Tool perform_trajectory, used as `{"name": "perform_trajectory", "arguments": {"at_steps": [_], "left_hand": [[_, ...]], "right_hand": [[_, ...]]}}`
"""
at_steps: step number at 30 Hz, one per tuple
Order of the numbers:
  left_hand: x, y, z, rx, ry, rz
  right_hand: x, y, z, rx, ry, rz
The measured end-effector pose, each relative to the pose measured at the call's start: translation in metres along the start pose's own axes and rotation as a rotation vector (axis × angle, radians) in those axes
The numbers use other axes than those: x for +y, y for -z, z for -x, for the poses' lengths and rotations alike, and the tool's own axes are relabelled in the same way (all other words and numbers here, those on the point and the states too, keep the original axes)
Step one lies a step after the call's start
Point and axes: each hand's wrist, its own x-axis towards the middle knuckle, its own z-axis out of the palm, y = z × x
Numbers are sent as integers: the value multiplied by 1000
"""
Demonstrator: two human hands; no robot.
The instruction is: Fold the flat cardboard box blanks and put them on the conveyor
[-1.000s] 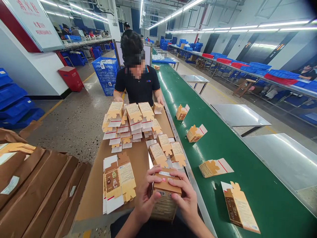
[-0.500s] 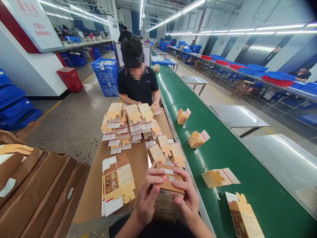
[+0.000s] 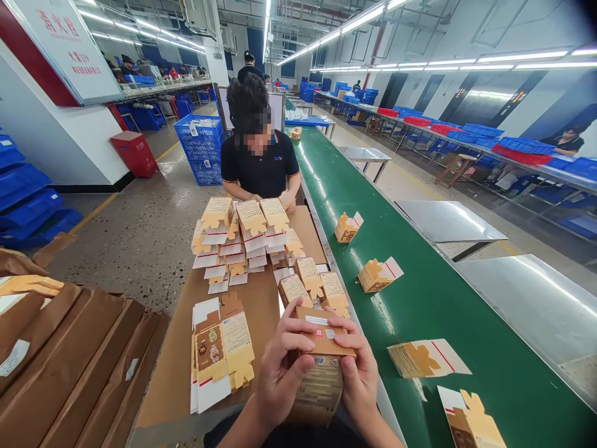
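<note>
The held carton [image 3: 321, 350] is located at the lower centre of the frame. Its brown top panel is closed and carries a white strip, a pink square mark and a QR code; the facing side bears a barcode and lines of print. The left hand [image 3: 283, 361] and the right hand [image 3: 360, 361] clasp opposite sides, fingers curled onto the top panel. Flat blanks [image 3: 237, 336] lie lower left of centre. Open-flapped cartons [image 3: 252, 219] are stacked mid-frame; a green conveyor [image 3: 433, 298] occupies the right.

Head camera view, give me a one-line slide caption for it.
Two hands hold a cardboard box beside a green conveyor belt carrying open boxes.
</note>
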Motion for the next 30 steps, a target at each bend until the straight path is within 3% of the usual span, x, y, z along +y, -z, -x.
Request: {"name": "perform_trajectory", "arguments": {"at_steps": [7, 12, 19, 25, 30], "left_hand": [[-6, -6, 8, 65, 19, -52], [-12, -8, 2, 116, 13, -50], [-12, 4, -13, -85, 68, -157], [-12, 12, -17, -122, 97, -297], [-10, 10, -23, -140, 93, -245]], "right_hand": [[5, -2, -6, 56, -57, -57], [6, -1, -12, 61, -101, -36], [13, 2, -14, 142, -158, -52], [13, 1, -18, 163, -159, -51], [13, 4, -18, 182, -170, -9]]}}
